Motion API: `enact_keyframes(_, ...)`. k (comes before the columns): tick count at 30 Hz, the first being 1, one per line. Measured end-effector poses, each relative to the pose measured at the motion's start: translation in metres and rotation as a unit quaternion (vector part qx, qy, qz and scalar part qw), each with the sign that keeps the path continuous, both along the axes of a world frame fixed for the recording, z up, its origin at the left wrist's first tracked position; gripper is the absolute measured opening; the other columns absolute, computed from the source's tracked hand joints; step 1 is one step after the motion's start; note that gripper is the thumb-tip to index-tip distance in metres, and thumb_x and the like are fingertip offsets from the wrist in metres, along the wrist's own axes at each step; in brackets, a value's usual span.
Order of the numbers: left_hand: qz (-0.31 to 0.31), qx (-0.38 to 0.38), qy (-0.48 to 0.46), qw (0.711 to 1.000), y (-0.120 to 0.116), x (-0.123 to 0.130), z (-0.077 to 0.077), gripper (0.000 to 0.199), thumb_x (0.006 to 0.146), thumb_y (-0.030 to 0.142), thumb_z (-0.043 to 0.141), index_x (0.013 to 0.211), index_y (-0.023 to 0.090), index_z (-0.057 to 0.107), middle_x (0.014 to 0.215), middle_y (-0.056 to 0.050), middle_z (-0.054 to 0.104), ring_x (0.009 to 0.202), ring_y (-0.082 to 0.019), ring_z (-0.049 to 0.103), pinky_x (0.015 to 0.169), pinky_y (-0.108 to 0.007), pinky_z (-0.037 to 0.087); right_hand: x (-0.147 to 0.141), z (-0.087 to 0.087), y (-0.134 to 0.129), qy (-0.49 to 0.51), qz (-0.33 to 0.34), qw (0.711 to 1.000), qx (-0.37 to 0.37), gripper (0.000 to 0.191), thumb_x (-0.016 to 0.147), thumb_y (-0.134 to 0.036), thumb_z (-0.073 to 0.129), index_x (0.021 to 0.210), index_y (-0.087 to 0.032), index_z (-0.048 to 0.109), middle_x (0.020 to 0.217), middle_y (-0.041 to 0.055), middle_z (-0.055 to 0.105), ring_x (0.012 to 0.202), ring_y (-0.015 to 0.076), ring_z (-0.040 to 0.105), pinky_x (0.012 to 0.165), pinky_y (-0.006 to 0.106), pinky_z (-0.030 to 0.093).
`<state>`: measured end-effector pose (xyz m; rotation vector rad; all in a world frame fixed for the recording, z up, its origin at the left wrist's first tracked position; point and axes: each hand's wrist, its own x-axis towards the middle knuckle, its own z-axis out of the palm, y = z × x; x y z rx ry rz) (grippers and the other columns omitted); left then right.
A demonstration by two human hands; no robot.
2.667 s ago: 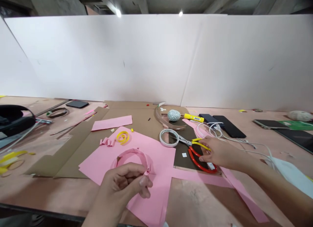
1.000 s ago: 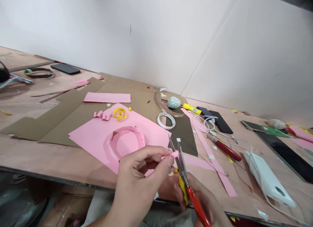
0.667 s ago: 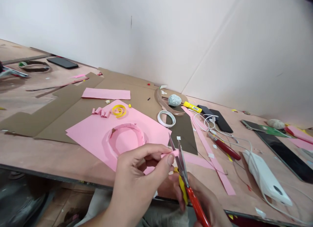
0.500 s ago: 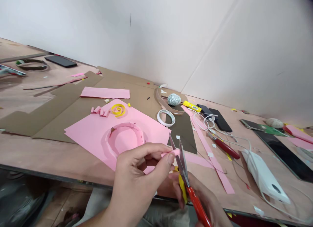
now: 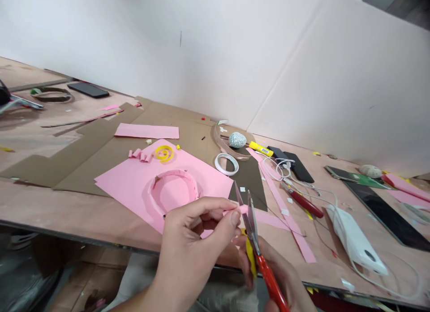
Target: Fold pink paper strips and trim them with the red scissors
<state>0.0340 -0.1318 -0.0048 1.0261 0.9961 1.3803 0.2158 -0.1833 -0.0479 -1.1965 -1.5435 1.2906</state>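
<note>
My left hand [image 5: 201, 240] pinches a small piece of pink paper [image 5: 242, 209] between thumb and forefinger. Around that piece stand the parted blades of the scissors [image 5: 251, 224], which have red and yellow handles. My right hand [image 5: 285, 276] grips those handles, its fingers partly hidden behind them. Behind my left hand, a pink paper ring [image 5: 173, 173] rests on a pink paper sheet [image 5: 124, 177]. A yellow paper spiral [image 5: 164, 154] and several pink paper curls [image 5: 141, 156] lie near the sheet's far edge.
Brown cardboard [image 5: 87, 168] spreads under the sheet, with a pink strip [image 5: 147, 131] on it. Beyond my hands are a tape roll [image 5: 226, 164], a speckled stone [image 5: 237, 140] and a glue stick [image 5: 261, 148]. To the right lie a red-handled tool [image 5: 306, 204], cables and a white device [image 5: 356, 240].
The camera view has shifted slightly, so the table items sit a little differently in the picture. Both hands, the pink piece and the scissors keep nearly the same pose.
</note>
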Motion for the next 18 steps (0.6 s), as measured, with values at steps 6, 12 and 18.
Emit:
enact_keyframes(6, 0.002, 0.002, 0.012, 1.0, -0.0003, 0.0, -0.0007, 0.006, 0.08, 0.021, 0.073, 0.079, 0.017, 0.077, 0.069, -0.003, 0.073, 0.06, -0.014, 0.068, 0.057, -0.019, 0.057, -0.005, 0.0044, 0.006, 0.001, -0.002, 1.0, -0.018, 0.06, 0.071, -0.066, 0.073, 0.112, -0.023, 0.069, 0.1, 0.0097, 0.069, 0.095, 0.032, 0.065, 0.089, 0.041, 0.053)
enact_keyframes(12, -0.008, 0.001, 0.007, 1.0, 0.0027, -0.0011, -0.0026, 0.005, 0.081, 0.02, 0.074, 0.082, 0.018, 0.078, 0.071, -0.003, 0.075, 0.063, -0.014, 0.068, 0.06, -0.019, 0.058, -0.007, 0.0017, 0.0032, 0.028, -0.04, 0.996, -0.073, 0.068, 0.064, -0.069, 0.078, 0.115, -0.025, 0.066, 0.097, 0.0082, 0.066, 0.084, 0.027, 0.064, 0.072, 0.035, 0.055)
enact_keyframes(18, -0.014, 0.007, -0.006, 1.0, 0.0049, -0.0011, -0.0048, 0.005, 0.082, 0.02, 0.074, 0.081, 0.019, 0.079, 0.07, -0.001, 0.075, 0.062, -0.012, 0.068, 0.06, -0.016, 0.056, -0.0078, -0.0023, 0.0089, 0.039, -0.038, 0.994, -0.099, 0.062, 0.056, -0.07, 0.082, 0.093, -0.023, 0.067, 0.065, -0.0007, 0.054, 0.058, 0.0167, 0.053, 0.05, 0.025, 0.045)
